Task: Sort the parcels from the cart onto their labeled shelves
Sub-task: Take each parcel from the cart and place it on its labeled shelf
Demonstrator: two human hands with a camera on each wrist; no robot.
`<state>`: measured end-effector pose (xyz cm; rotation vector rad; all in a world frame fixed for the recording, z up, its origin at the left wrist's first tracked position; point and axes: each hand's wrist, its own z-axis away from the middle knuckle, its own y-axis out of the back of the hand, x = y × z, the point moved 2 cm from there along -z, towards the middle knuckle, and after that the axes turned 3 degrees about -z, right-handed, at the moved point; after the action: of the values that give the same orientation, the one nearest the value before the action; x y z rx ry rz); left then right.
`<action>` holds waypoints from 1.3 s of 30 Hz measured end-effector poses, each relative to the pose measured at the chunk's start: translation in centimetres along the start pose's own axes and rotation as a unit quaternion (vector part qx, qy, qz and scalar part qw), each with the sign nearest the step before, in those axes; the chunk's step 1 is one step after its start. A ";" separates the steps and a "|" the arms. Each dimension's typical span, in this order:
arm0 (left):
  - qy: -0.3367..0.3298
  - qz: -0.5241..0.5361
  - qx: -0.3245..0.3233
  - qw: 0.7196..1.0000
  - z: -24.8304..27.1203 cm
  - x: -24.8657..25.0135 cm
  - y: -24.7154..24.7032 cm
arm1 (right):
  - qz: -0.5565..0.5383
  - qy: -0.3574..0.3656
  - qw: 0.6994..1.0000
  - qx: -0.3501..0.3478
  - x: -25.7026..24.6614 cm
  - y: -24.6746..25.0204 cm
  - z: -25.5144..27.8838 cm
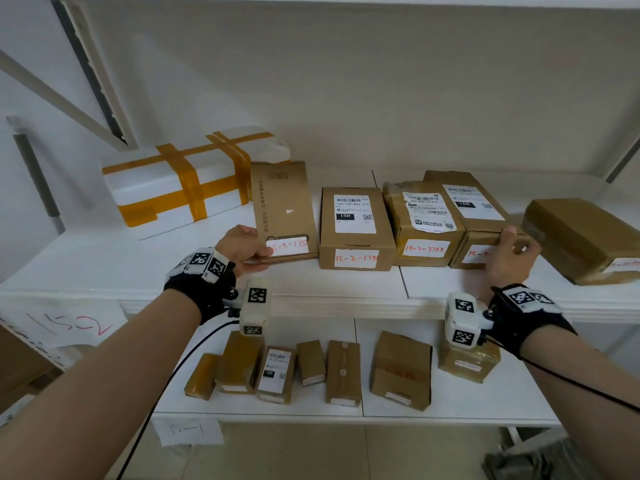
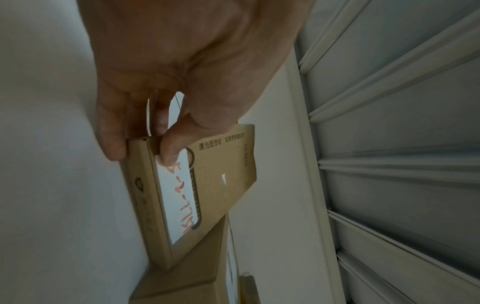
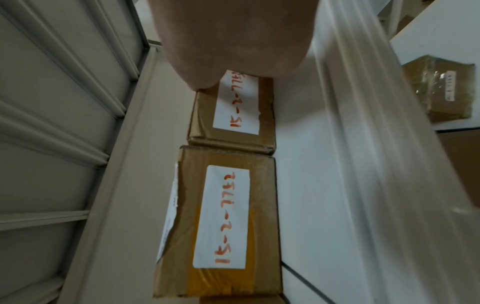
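Observation:
On the white shelf [image 1: 104, 265] marked 15-2, my left hand [image 1: 258, 258] pinches the near left corner of a flat brown parcel [image 1: 282, 209]. In the left wrist view the thumb [image 2: 168, 154] lies on the white handwritten label of this flat parcel [image 2: 221, 174], with a finger against its side. My right hand [image 1: 512, 244] grips the front right corner of a brown parcel [image 1: 478, 216] with a printed label, thumb on top. The right wrist view has my palm [image 3: 233, 41] over that parcel [image 3: 233, 123], and the fingers are hidden.
Two brown parcels [image 1: 355, 226] [image 1: 422, 223] stand between the held ones. A white foam box with orange tape [image 1: 180, 181] sits at the back left. A taped brown parcel [image 1: 581, 237] lies at the right. Several small parcels [image 1: 311, 368] line the lower shelf.

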<state>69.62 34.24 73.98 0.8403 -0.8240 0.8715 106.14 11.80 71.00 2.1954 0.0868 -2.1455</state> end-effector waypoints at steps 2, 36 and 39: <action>0.010 -0.008 -0.002 1.000 -0.4 0.4 0.1 | 0.004 -0.007 1.000 -0.008 -0.2 -0.1 0.0; -0.072 -0.279 0.065 0.955 -1.6 2.7 -5.0 | 0.184 -0.068 0.975 0.104 -3.8 8.0 -8.2; -0.070 -0.261 0.053 0.961 -2.8 2.6 -5.0 | 0.165 -0.026 0.982 0.086 -3.8 6.9 -8.9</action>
<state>75.83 35.51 73.70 1.1589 -0.6345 0.3941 115.53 5.78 75.03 2.0566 -0.4495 -2.0844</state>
